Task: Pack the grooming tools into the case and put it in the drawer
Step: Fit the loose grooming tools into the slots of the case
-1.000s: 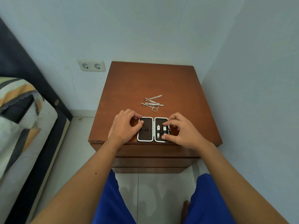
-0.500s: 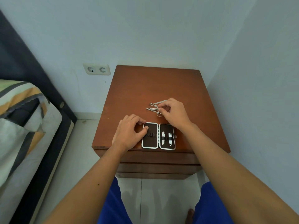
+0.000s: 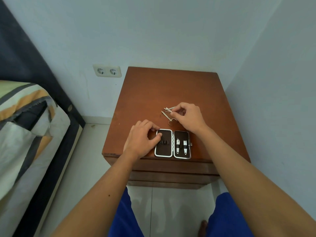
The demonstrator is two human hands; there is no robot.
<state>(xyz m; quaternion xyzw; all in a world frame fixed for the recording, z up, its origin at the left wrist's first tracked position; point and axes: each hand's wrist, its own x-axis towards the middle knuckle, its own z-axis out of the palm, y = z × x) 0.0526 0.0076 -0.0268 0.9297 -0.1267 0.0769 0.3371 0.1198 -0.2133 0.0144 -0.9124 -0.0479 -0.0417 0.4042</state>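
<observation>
Fingertips of the right hand (image 3: 189,115) pinch thin, light, slippery metal tools (image 3: 168,111) at twelve o'clock of the open case (image 3: 172,143) — left hand (image 3: 142,141) steadies it; grip mid-shaft.

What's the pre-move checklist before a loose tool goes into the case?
1. Case open and flat on the nightstand: ok.
2. Left hand steadying the case, thumb on its left half: ok.
3. Free loops in the left half: ok, they look empty.
4. Right half already loaded: ok, two clippers strapped in.
5. Right hand on the loose tools: ok, fingertips at the pile.
6. A single tool pinched clear of the rest: cannot tell, fingers hide the contact.
</observation>
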